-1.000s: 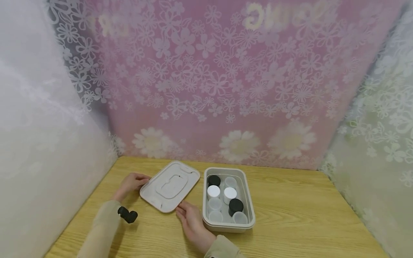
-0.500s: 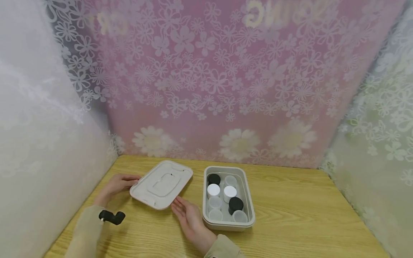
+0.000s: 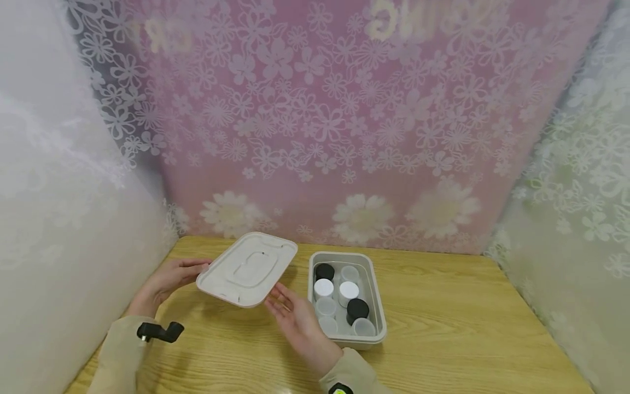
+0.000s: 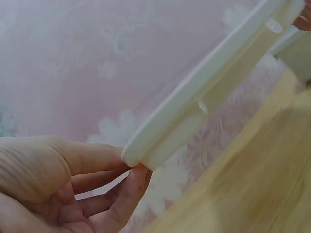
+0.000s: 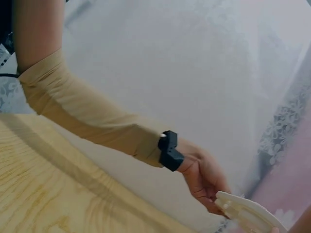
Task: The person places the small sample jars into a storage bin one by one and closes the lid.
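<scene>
A pale rectangular lid (image 3: pixel 251 268) with a raised outline is held tilted above the table. My left hand (image 3: pixel 172 279) pinches its left edge; in the left wrist view the thumb of the left hand (image 4: pixel 73 179) lies on one side of the rim and curled fingers on the other. My right hand (image 3: pixel 297 323) grips the lid's near right edge, its fingers partly hidden beneath. Right of this hand stands an uncovered light-grey box (image 3: pixel 381 306). Inside are small round containers in two rows: black-topped (image 3: pixel 357 310), white-topped (image 3: pixel 324 288) and translucent ones (image 3: pixel 363 327).
The wooden table (image 3: pixel 443 306) extends right of the box. A pink floral backdrop (image 3: pixel 315 137) rises behind it, with pale side sheets (image 3: pixel 83 219) at left and right. A black wrist mount (image 3: pixel 159 331) sits on the left sleeve.
Both hands have moved the lid left and then raised it off the table, tilting it more. The box and its containers have stayed in place.
</scene>
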`<state>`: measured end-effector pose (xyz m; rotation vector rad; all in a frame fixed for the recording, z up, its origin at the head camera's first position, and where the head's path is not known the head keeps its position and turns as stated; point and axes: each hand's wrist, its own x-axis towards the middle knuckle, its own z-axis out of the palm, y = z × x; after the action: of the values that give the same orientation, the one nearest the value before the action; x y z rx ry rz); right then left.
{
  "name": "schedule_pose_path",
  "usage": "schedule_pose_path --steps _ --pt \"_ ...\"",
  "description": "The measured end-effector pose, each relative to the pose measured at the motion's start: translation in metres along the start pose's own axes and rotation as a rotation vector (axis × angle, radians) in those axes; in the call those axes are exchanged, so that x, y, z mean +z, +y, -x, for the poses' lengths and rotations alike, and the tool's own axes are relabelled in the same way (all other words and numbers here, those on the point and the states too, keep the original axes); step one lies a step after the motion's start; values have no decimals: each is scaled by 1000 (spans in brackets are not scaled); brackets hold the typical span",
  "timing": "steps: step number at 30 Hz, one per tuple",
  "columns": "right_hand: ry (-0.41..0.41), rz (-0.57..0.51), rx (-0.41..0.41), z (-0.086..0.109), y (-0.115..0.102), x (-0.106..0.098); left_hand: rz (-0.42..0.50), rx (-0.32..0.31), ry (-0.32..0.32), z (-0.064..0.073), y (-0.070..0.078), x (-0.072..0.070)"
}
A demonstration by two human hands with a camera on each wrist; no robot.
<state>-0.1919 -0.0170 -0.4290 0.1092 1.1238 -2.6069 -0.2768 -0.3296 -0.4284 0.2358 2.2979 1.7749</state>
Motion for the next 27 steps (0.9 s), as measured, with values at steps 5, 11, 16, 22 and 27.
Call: schedule_pose_path --steps 5,11,16,22,27 --pt "-31 -1 -21 3 -24 -5 52 16 -5 0 14 12" --pt "-68 74 -23 2 -51 -18 67 7 -14 -3 26 28" --pt "-67 127 -16 1 -77 -32 100 15 -34 -9 33 46" --pt "-45 233 -44 -5 -107 -52 149 39 -59 -18 42 71" --pt "-20 278 -48 -12 -129 -72 196 38 -74 -27 46 92"
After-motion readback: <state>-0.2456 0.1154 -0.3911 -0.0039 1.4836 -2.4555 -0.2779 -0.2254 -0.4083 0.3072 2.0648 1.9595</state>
